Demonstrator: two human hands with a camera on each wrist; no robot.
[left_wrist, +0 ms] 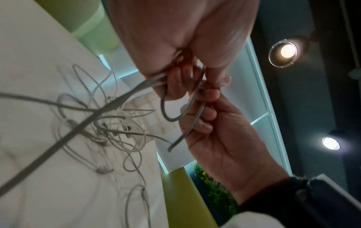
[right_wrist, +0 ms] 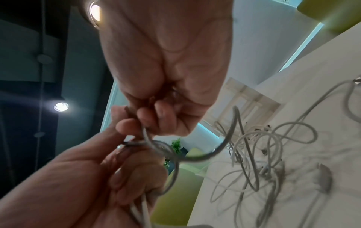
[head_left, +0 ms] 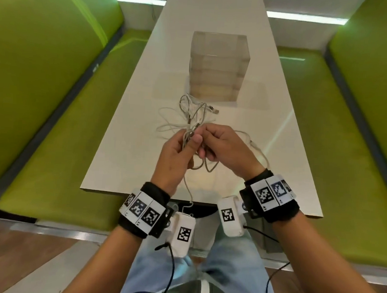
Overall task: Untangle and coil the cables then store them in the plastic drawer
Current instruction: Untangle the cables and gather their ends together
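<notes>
Above the table's near half, my left hand (head_left: 184,146) grips a bundle of grey cable (head_left: 190,132) strands, with the thumb pressed on top. My right hand (head_left: 210,140) pinches the same grey cable (left_wrist: 173,114) beside it, fingers curled, knuckles almost touching the left hand. A loop (right_wrist: 170,154) of it hangs between the two hands. The rest of the tangle of white and grey cables (head_left: 183,114) lies on the table just beyond my hands, with plugs showing. A clear plastic drawer unit (head_left: 219,67) stands behind the tangle, its drawers all pushed in.
The long white table (head_left: 125,142) runs away from me between two green upholstered benches (head_left: 54,128). One cable strand (head_left: 189,191) hangs over the near table edge. More white cable (head_left: 257,149) trails to the right of my right hand.
</notes>
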